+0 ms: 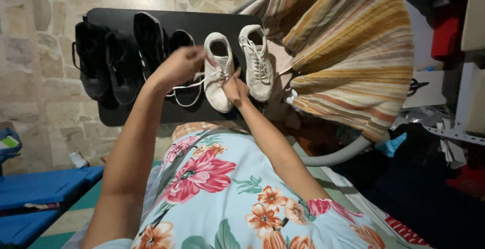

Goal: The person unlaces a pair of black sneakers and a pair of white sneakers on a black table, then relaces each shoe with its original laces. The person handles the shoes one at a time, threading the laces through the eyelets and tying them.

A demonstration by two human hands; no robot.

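left hand (178, 66) pinches white lace (188, 83) taut; right hand (235, 89) closed on lace at white sneaker (218, 72) on black bench (166, 110). advise even tension, eyelets aligned.

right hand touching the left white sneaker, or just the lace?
Touching. The head view shows the right hand pressed on the white sneaker at its laced front, with no gap, while the left hand pulls the white lace out sideways.

White sneaker (218, 72) with white lace (188, 84), held between left hand (178, 66) and right hand (235, 89); second white sneaker (256, 62) beyond right hand; black shoes (121, 59) past left hand; black board (151, 112) beneath; striped orange-yellow-brown cloth (348, 52); pale-blue floral garment (222, 198) shown nearer than both hands
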